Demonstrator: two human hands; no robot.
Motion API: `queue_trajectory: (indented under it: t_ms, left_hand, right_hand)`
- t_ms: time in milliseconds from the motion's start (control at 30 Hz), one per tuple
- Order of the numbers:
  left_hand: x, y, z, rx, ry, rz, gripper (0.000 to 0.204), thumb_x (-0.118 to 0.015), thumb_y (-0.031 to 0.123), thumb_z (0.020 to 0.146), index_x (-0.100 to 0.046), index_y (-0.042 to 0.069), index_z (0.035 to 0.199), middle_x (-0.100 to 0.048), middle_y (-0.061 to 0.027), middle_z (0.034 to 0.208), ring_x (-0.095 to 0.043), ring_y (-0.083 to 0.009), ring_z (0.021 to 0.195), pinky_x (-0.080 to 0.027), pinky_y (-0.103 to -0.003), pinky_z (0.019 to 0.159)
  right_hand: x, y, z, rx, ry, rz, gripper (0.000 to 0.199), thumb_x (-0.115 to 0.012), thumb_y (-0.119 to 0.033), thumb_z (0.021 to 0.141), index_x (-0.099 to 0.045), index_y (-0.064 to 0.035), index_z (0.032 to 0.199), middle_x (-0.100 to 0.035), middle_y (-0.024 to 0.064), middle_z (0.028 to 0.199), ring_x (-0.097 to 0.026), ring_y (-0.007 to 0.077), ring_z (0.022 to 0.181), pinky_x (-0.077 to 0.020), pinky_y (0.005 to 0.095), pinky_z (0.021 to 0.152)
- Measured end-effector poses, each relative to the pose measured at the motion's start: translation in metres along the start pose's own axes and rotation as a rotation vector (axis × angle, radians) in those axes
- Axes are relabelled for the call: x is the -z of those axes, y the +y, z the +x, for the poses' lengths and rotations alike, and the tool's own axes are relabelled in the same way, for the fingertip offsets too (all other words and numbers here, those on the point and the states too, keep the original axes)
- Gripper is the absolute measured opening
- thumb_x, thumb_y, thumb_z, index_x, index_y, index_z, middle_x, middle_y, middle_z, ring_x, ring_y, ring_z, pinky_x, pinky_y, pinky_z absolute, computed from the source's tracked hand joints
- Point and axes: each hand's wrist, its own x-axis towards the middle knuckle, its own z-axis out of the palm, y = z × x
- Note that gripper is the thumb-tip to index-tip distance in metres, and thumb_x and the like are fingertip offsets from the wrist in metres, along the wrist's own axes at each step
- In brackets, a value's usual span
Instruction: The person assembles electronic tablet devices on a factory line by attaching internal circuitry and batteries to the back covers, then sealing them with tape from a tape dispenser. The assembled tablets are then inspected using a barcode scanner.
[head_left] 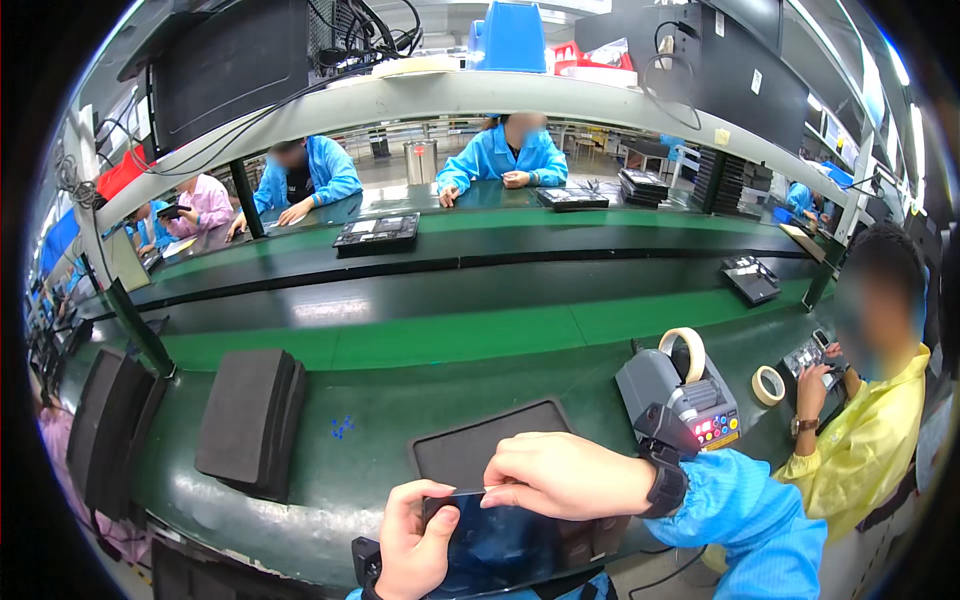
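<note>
Main thing here is a dark glossy flat panel point(500, 548), pinched between both grips down at the bottom of the view. Can't see all of it: the right grip and wrist cover some of its upper right, and its near edge gets lost right at the picture's rim.

Left grip point(415, 540) is closed on the panel's upper left corner, thumb on the front, other fingers mostly hidden behind. Right grip point(560, 475) is pinched closed at the top edge; whatever's between those fingertips is too small to make out.

Just beyond the right grip there's a black tray point(460, 455) on the green desk point(370, 480), its near side hidden by hand and panel. Further out to the right grip's right is a grey tape dispenser point(645, 385) with lit digits and coloured buttons, plus a loose tape roll point(757, 390). The dispenser's small labels are a blur to me.

Way left of the left grip, dark foam slabs point(245, 420); nearer, some tiny blue bits point(343, 428), shape unclear. High above the right grip, white stickers point(757, 80) on a black casing point(690, 70), print unreadable.
</note>
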Motion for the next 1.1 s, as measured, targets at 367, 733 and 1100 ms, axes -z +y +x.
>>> queue_trajectory:
  t_ms: [367, 733, 1100]
  left_hand:
    - [0.019, 0.0, 0.013, -0.04, 0.156, 0.04, 0.026, -0.061, 0.007, 0.087, -0.047, 0.003, 0.108, -0.05, -0.0052, 0.104, -0.046, -0.0094, 0.089, -0.039, -0.021, 0.075]
    - [0.081, 0.002, 0.136, -0.18, 0.455, 0.3, 0.022, -0.051, 0.02, 0.095, -0.053, 0.006, 0.113, -0.056, -0.0018, 0.1, -0.052, -0.0089, 0.091, -0.042, -0.022, 0.08]
    - [0.088, -0.142, 0.361, 0.093, 0.271, 0.221, 0.037, -0.056, 0.023, 0.092, -0.053, 0.001, 0.122, -0.053, -0.006, 0.123, -0.046, -0.0166, 0.113, -0.032, -0.028, 0.099]
  right_hand:
    - [0.033, -0.031, -0.021, 0.03, 0.374, -0.225, 0.026, -0.068, -0.022, 0.078, -0.058, -0.003, 0.093, -0.054, 0.0096, 0.085, -0.055, 0.0264, 0.078, -0.0456, 0.0354, 0.068]
    - [-0.022, 0.077, -0.041, -0.21, 1.439, 0.126, 0.015, -0.048, -0.009, 0.089, -0.051, 0.0017, 0.078, -0.054, 0.0099, 0.075, -0.05, 0.0133, 0.061, -0.0412, 0.0247, 0.055]
    - [-0.05, 0.119, -0.033, -0.385, 1.164, 0.004, 0.007, -0.06, -0.002, 0.073, -0.056, -0.0072, 0.071, -0.056, 0.0058, 0.067, -0.053, 0.0245, 0.061, -0.0412, 0.0348, 0.058]
